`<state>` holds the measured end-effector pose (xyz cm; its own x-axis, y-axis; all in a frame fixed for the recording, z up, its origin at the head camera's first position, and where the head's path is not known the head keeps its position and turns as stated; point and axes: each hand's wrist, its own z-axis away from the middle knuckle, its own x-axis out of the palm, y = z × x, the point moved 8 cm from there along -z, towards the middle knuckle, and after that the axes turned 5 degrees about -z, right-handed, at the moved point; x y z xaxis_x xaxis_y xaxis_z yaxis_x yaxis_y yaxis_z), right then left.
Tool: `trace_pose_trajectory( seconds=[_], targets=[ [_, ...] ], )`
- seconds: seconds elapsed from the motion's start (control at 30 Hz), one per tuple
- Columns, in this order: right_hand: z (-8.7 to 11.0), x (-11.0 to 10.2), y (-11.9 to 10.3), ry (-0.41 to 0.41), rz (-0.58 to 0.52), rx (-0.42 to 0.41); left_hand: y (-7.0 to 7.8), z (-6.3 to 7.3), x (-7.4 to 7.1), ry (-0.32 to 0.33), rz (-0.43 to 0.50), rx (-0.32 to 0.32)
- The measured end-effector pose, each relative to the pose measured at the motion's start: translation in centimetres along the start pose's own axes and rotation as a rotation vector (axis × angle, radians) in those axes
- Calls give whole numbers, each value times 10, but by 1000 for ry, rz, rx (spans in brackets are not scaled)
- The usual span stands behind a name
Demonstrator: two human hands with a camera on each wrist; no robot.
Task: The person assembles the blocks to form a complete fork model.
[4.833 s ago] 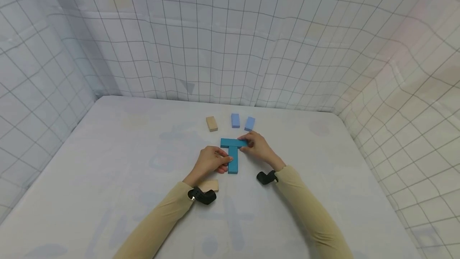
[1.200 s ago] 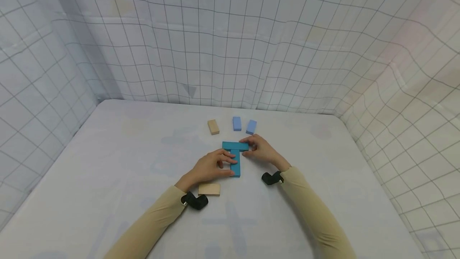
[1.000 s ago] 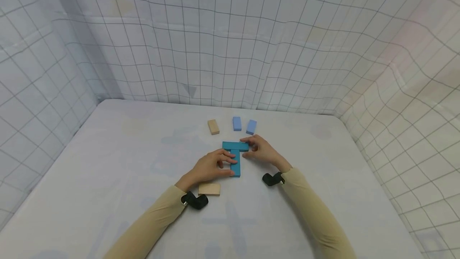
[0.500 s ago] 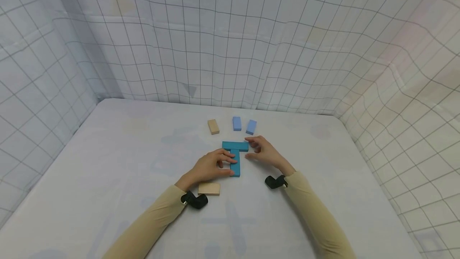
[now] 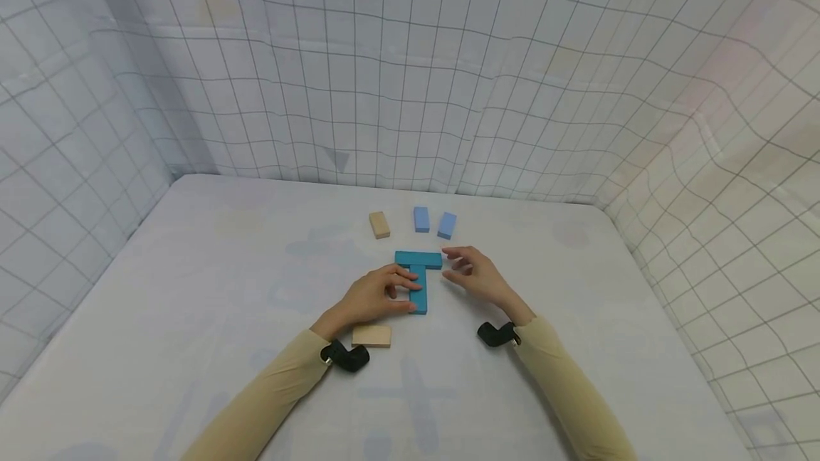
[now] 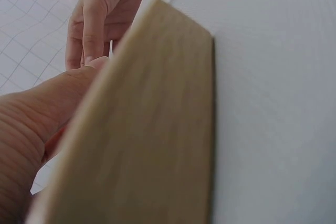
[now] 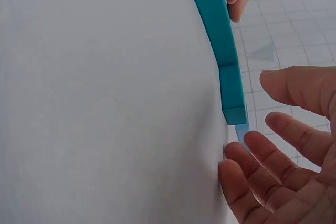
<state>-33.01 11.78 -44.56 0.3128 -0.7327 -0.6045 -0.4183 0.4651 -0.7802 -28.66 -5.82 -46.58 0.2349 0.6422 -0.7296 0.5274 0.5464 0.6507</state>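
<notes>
Two long teal blocks lie on the white table as a T: a crossbar (image 5: 418,259) and a stem (image 5: 419,299) that meets its near side. My left hand (image 5: 370,295) reaches over the stem from the left, its spread fingertips and thumb resting on the top face. To the right of the crossbar, my right hand (image 5: 479,277) hangs with relaxed, parted fingers and nothing in them; the right wrist view shows it apart from the crossbar's end (image 7: 234,115). A pale wooden block (image 5: 371,336) lies close by my left wrist and fills much of the left wrist view.
Behind the T stand another wooden block (image 5: 380,225) and two light blue blocks, one straight (image 5: 421,220) and one turned slightly (image 5: 446,226). A white grid-patterned curtain (image 5: 397,91) rises behind the table's far edge and at both sides.
My right hand has drawn away from the crossbar's right end, rightward and toward me. My left hand, earlier pinching at the stem, has spread its fingers along it and stays there.
</notes>
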Motion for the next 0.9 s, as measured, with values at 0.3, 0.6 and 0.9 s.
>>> trace_pose_trajectory(
  seconds=[0.3,0.6,0.9],
  targets=[
    [20,6,-22,-35,-20,-106,-1,0,1,0,7,-6],
    [38,25,-51,-181,-50,-295,-3,0,0,18,-4,-1],
    [55,43,-74,-300,-39,-447,-2,-1,1,13,-9,5]
  ],
)
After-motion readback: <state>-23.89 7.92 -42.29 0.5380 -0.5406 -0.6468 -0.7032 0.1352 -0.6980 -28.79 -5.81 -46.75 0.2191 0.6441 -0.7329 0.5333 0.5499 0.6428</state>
